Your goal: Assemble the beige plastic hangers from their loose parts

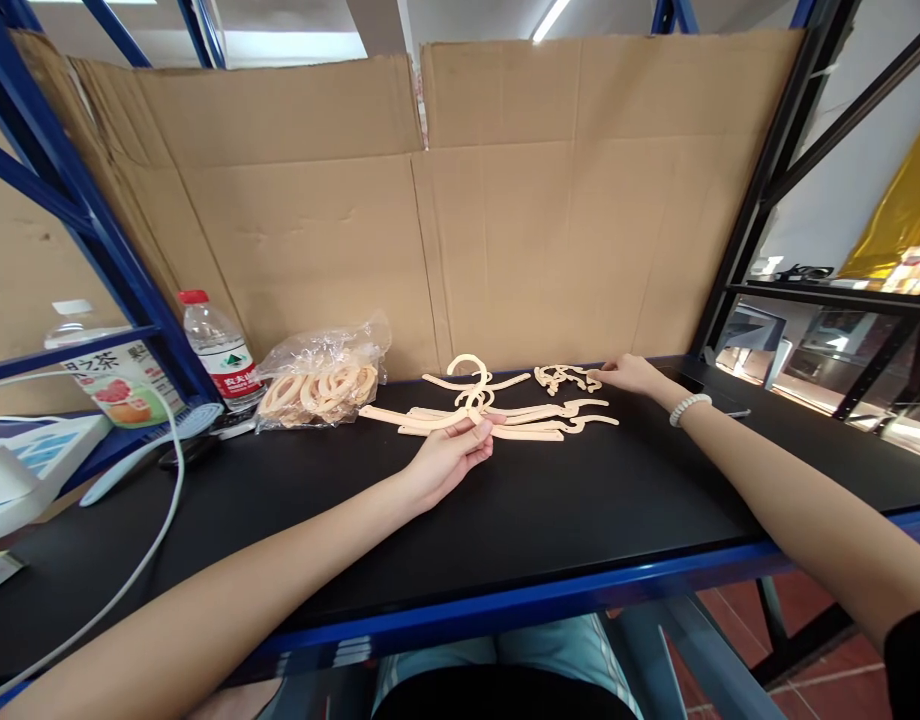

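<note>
Between the thumb and fingers of my left hand (454,455) is a cream plastic hanger piece (385,415) with a curved hook rising above it. More cream hanger parts (531,434) lie flat behind and beside that hand on the black table. My right hand (631,374) has its fingers closed at the right edge of a small pile of cream connector pieces (561,378); whatever they pinch is too small to make out. A clear plastic bag (321,385) full of cream curved pieces rests left of the hanger parts.
A red-capped bottle (224,355) stands left of the bag, near a light-blue brush (152,450) and a white cable (156,540). Cardboard (505,220) walls the back of the black table (505,530). A dark phone-like object (679,378) lies beyond my right wrist.
</note>
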A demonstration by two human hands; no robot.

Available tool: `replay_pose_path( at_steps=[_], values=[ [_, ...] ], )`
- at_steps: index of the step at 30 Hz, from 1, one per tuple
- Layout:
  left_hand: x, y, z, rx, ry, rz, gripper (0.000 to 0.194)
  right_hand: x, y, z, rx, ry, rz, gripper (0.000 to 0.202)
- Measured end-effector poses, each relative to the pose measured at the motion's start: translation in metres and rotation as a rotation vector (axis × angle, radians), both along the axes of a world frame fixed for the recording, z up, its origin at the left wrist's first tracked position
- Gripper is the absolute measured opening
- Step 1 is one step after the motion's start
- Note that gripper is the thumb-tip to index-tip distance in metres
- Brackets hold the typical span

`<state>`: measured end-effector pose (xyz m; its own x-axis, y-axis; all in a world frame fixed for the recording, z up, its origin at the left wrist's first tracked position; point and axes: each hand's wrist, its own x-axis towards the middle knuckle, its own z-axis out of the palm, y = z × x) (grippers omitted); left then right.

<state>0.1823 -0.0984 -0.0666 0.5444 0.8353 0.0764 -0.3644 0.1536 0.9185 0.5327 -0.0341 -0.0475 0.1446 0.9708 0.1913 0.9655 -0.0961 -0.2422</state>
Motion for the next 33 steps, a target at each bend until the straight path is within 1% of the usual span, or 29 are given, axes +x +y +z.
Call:
replay_pose_path(
  at_steps=[2,6,12,14,16,20,24,26,29,31,33],
  values=[
    [0.0,-0.001,0.0,0.005,0.002,-0.001,0.022,-0.004,0.0,-0.005,-0.038,0.016,0.036,0.043],
    [-0.002,-0.003,0.001,-0.019,-0.011,-0.004,0.023,-0.012,0.002,-0.009,-0.072,0.025,0.08,0.036],
    [-0.002,-0.005,0.002,-0.031,-0.016,-0.003,0.025,-0.006,0.004,-0.009,-0.14,0.137,0.04,0.039],
    [-0.003,-0.006,0.002,-0.034,-0.017,-0.002,0.026,-0.005,0.002,-0.009,-0.178,0.194,0.016,0.036],
    [-0.003,-0.006,0.002,-0.03,-0.017,-0.005,0.026,-0.006,0.0,-0.008,-0.207,0.253,-0.022,0.028],
    [-0.006,-0.007,0.002,-0.03,-0.016,-0.003,0.026,-0.007,-0.007,0.0,-0.206,0.355,-0.096,0.013],
    [-0.008,-0.007,0.001,-0.016,-0.012,-0.009,0.025,-0.006,-0.018,0.016,-0.11,0.437,-0.136,0.014],
    [-0.009,-0.008,0.001,0.004,-0.011,-0.006,0.025,-0.009,-0.026,0.025,-0.018,0.59,-0.081,0.014],
    [-0.008,-0.009,0.002,0.014,0.008,0.012,0.027,-0.025,-0.04,0.031,0.086,0.924,0.119,0.015],
    [-0.008,-0.011,0.002,0.019,0.018,0.023,0.029,-0.042,-0.05,0.03,0.063,1.071,0.249,0.018],
    [-0.007,-0.012,0.003,0.035,0.014,0.031,0.028,-0.061,-0.059,0.025,-0.033,1.148,0.359,0.022]
  ],
)
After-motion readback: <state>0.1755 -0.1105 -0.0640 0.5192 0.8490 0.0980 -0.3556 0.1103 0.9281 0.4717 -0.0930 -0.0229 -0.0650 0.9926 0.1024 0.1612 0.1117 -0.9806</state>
